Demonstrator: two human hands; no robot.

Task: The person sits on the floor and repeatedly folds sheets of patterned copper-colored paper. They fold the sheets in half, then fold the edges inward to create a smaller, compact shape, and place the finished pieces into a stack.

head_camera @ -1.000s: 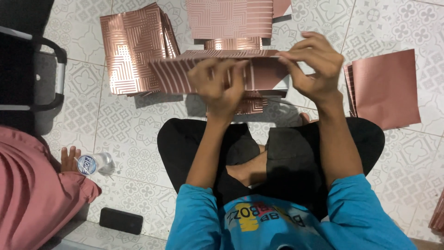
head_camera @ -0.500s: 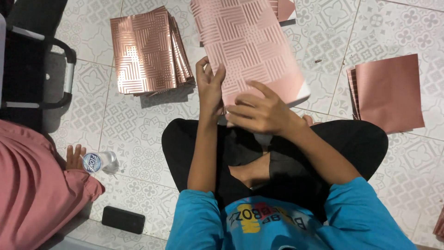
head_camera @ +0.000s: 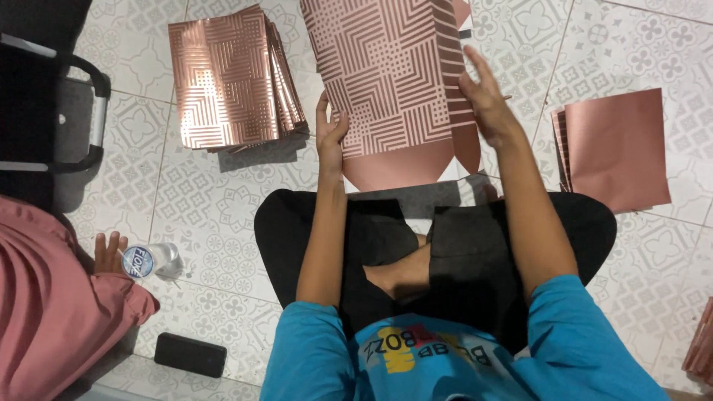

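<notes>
Patterned tile floor. Rose-gold patterned paper bag held up above the lap, left hand and right hand gripping its side edges. Likely light, thin, crease-prone; edge hold suits.

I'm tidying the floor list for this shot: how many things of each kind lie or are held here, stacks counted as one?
Patterned rose-gold paper bag, held in both hands: 1
Stacks of rose-gold sheets on the floor: 2
Plastic water cup: 1
Black phone: 1
Total: 5
</notes>
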